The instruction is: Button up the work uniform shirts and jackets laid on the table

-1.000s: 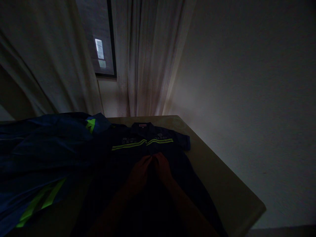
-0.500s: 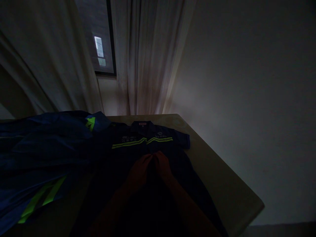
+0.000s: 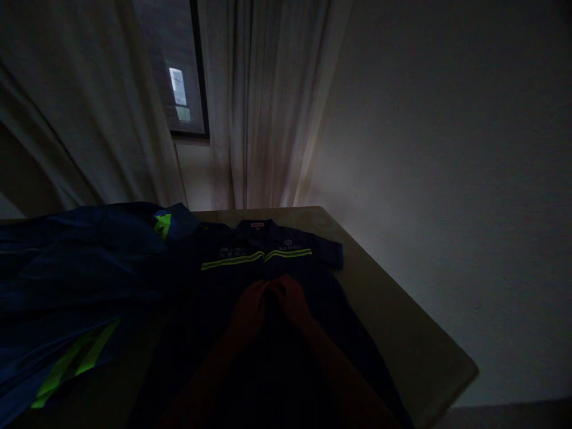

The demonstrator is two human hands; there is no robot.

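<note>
While both hands meet over its front, a dark short-sleeved shirt [image 3: 322, 286] lies face up on the table [image 3: 384, 322], near the far edge at its collar end. Its collar [image 3: 263, 228], with a small label inside, points away from the person toward the curtains [image 3: 277, 107], and its long axis runs from there straight back toward the person, where the lower part sinks into shadow. One sleeve [image 3: 329, 253] reaches out to the right, and a yellow stripe [image 3: 288, 254] crosses the chest, broken at the middle opening.

The left hand [image 3: 251, 304] and right hand [image 3: 290, 298] come together just below that stripe, on the shirt's centre line. The grip of each is drawn in at the fingertips, but it is too dark to tell whether cloth is pinched between them.

Compared with half a second ago, the right fingers bend further across toward the left, and the left fingertips sit slightly more to the left. The shirt lies as before, as does the blue garment [image 3: 89, 256] beside it.
</note>
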